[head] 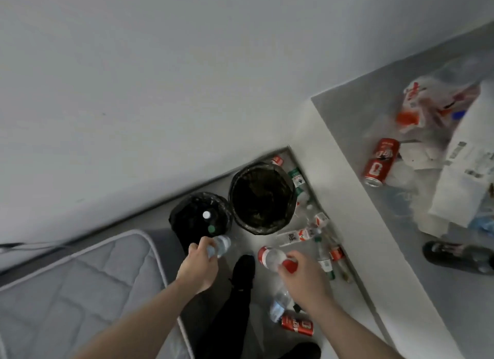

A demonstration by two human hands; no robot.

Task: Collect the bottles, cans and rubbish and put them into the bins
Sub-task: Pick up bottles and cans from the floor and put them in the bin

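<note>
Seen from above, near the bottom centre of the frame, the person's left hand (196, 263) curls its fingers round a clear bottle with a blue label (220, 246), held at the near rim of the small bin (176, 214), whose black liner already holds bottles with a white cap and a green cap. To its right, the right hand (303, 274) grips a clear bottle with a red label (270, 257) by its red-capped end, above the floor and just below the large bin (263, 198), which is lined in black. More bottles (299, 234) lie scattered on the floor along the table's edge, right of centre, and a red can (296, 325) lies near the bottom. On the table (344, 123), upper right, rest another red can (381, 162), plastic bags (427, 102) and paper. A grey mattress (80, 284) fills the lower left.
</note>
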